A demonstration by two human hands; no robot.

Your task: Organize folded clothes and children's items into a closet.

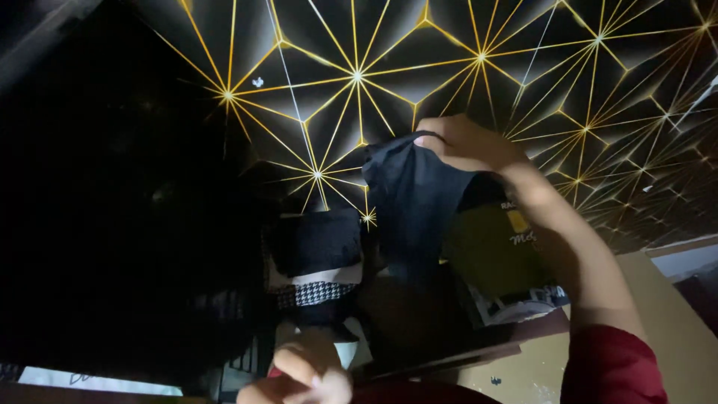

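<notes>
My right hand is raised in the middle of the view and pinches the top edge of a dark navy garment, which hangs down from my fingers. My right arm wears a red sleeve. My left hand sits low at the bottom centre, fingers curled, close to a stack of folded clothes. That stack has a dark folded piece on top and a black-and-white houndstooth piece under it. Whether the left hand grips anything is hidden.
The background is a dark surface with a gold geometric star-line pattern. A yellow-green package with printing lies behind the hanging garment. A tan board runs along the right. The left side is in deep shadow.
</notes>
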